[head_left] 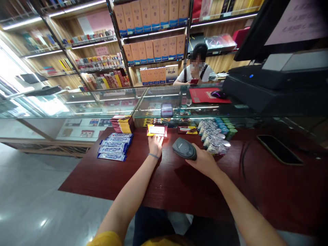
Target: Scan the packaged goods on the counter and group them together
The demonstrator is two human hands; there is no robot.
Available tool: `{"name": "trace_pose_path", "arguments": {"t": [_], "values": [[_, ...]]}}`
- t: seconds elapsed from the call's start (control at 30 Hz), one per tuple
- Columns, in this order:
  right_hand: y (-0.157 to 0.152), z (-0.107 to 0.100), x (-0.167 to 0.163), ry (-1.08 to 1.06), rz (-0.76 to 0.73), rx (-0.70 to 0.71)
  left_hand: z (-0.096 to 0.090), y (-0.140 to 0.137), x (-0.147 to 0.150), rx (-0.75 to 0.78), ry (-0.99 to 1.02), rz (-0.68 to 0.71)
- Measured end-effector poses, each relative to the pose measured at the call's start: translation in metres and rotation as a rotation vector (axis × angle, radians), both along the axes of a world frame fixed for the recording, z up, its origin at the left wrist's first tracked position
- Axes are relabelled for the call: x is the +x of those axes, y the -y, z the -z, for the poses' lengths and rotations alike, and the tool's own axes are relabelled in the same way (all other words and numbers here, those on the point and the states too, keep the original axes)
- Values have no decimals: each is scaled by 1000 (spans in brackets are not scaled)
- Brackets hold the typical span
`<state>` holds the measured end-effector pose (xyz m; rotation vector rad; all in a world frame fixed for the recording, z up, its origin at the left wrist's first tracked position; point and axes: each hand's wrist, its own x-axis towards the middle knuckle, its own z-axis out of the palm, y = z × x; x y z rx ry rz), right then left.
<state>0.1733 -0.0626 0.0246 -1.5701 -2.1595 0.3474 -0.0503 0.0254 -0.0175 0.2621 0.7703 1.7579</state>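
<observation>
Stretching crosswise, a packet (pixel 157 130) is in the left hand (pixel 155 145); the right hand (pixel 205 162) grips a left-pointing scanner (pixel 183 148).

The place is looking like a shop: lit wooden shelves (pixel 220 60) are carrying rows of matching tan boxes (pixel 171 15), and a glass display case (pixel 97 108) is showing more goods. On the dark red counter (pixel 115 181), blue-and-white packets (pixel 114 147), piled red-and-yellow packs (pixel 123 125) and small cans (pixel 215 145) are sitting in sorted groups, while a handheld scanner (pixel 182 148) is facing one wrapped pack (pixel 156 130).
</observation>
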Motion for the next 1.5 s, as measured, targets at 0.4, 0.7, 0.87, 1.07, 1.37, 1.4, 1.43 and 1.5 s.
{"name": "trace_pose_path", "arguments": {"t": [0.4,0.7,0.87,1.07,1.37,1.4,1.43,1.5], "values": [[-3,6,5,-114,81,37,-1,-1,-2,-31,-35,23],[-6,-3,10,-226,122,-53,-31,-10,-41,48,-174,-72],[-8,2,12,-250,147,-63,-61,-17,-106,126,-392,-472],[-7,3,13,-307,120,-23,-90,-15,-193,192,-1109,-761],[-17,17,24,-351,65,-39,-97,-32,-255,268,-2015,-313],[-17,18,24,-360,71,-35,-97,-36,-256,261,-2043,-301],[-18,19,25,-367,81,-31,-97,-40,-257,251,-2069,-297],[-18,18,24,-374,107,-16,-99,-46,-258,219,-2107,-291]]}}
